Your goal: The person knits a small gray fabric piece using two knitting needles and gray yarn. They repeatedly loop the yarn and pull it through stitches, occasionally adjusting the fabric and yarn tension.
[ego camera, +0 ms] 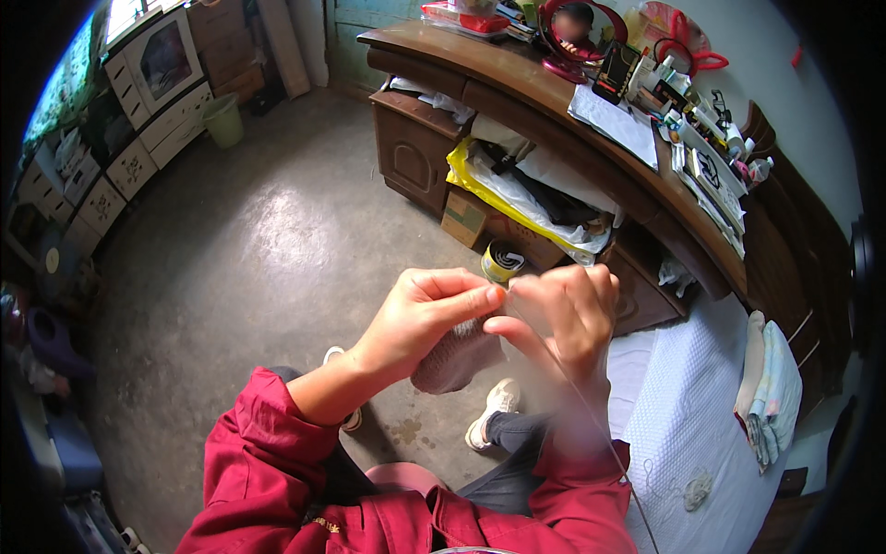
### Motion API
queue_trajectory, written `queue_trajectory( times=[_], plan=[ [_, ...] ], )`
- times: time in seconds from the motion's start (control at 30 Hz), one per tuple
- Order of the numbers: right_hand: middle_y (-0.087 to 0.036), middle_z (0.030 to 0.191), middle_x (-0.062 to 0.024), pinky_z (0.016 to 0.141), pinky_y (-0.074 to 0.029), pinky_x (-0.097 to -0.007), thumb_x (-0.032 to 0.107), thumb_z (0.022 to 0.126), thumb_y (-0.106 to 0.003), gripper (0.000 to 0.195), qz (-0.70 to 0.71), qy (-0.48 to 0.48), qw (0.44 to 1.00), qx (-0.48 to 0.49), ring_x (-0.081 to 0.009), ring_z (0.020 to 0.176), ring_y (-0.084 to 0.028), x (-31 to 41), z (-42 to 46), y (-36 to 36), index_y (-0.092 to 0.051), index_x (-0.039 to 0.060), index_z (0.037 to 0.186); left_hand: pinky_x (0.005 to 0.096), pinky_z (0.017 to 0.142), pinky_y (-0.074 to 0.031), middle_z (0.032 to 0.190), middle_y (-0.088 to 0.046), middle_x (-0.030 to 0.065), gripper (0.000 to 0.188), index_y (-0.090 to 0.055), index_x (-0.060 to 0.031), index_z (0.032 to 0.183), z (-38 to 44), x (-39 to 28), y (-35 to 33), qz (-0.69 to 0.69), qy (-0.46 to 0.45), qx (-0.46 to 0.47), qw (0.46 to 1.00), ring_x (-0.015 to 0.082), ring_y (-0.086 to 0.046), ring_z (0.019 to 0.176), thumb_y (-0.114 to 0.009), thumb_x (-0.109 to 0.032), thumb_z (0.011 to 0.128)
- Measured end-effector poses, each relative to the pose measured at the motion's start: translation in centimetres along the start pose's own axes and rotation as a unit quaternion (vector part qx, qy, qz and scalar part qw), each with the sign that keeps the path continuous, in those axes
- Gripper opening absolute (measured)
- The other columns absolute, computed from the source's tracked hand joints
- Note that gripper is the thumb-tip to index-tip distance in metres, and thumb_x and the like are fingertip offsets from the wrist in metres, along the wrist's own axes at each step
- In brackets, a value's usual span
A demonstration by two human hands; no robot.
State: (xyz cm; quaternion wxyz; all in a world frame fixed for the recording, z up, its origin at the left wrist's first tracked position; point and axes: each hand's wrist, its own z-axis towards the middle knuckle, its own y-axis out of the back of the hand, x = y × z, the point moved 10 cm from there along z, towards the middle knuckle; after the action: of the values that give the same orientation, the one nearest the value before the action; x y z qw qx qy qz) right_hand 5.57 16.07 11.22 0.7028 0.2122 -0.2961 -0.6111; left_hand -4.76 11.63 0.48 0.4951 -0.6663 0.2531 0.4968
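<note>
My left hand (436, 301) pinches the top edge of a grey knitted piece (460, 356) between thumb and fingers. The piece hangs below the hand over the floor. A small orange spot shows at the thumb's tip; what it is cannot be made out. Close beside it, my right hand (571, 315) is blurred, its fingers curled and its thumb held apart. A strand of grey yarn (594, 415) runs from the fingertips across this hand and down to the lower right. Any needle or hook is too blurred to see.
A small pale yarn ball (698, 490) lies on the white quilted bed cover (682, 408), near folded cloths (768, 388). Ahead stands a brown wooden desk (526, 90) with a round mirror (581, 31). A yellow tin (502, 262) and a green bin (223, 121) stand on the floor.
</note>
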Motion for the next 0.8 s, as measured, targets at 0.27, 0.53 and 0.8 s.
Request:
queue_trajectory(
  times=[0.27,0.53,0.8],
  plan=[
    [-0.059,0.088,-0.0035,0.075,-0.04,-0.0348,0.039,0.073,-0.076,0.039,0.03,0.001,0.999,-0.031,-0.0211,0.081,-0.052,-0.4,-0.2,0.6,-0.067,0.0085,0.095,0.0225,0.07,-0.05,0.087,-0.067,0.0022,0.018,-0.068,0.0002,0.098,-0.1,0.1,0.2,0.008,0.039,-0.013,0.999,0.0085,-0.062,0.08,-0.066,-0.016,0.091],
    [-0.054,0.073,-0.0013,0.067,-0.037,-0.029,0.02,0.075,-0.076,0.023,0.259,-0.063,0.962,0.055,-0.0179,0.074,-0.044,-3.0,-0.2,0.7,-0.074,0.0068,0.094,0.0228,0.068,-0.05,0.086,-0.066,0.0022,0.02,-0.066,-0.0003,0.097,-0.5,-1.4,0.0,-0.081,0.034,0.029,0.996,0.0079,-0.06,0.077,-0.071,-0.017,0.087],
    [-0.055,0.076,-0.0037,0.066,-0.038,-0.0344,0.027,0.074,-0.076,0.029,0.016,0.014,0.999,-0.027,-0.0222,0.072,-0.049,0.3,-0.4,0.4,-0.067,0.007,0.092,0.0227,0.07,-0.048,0.087,-0.065,0.0015,0.011,-0.066,-0.002,0.095,-0.3,-1.4,0.4,-0.033,-0.062,-0.024,0.997,0.0076,-0.06,0.078,-0.069,-0.01,0.088]
  ],
)
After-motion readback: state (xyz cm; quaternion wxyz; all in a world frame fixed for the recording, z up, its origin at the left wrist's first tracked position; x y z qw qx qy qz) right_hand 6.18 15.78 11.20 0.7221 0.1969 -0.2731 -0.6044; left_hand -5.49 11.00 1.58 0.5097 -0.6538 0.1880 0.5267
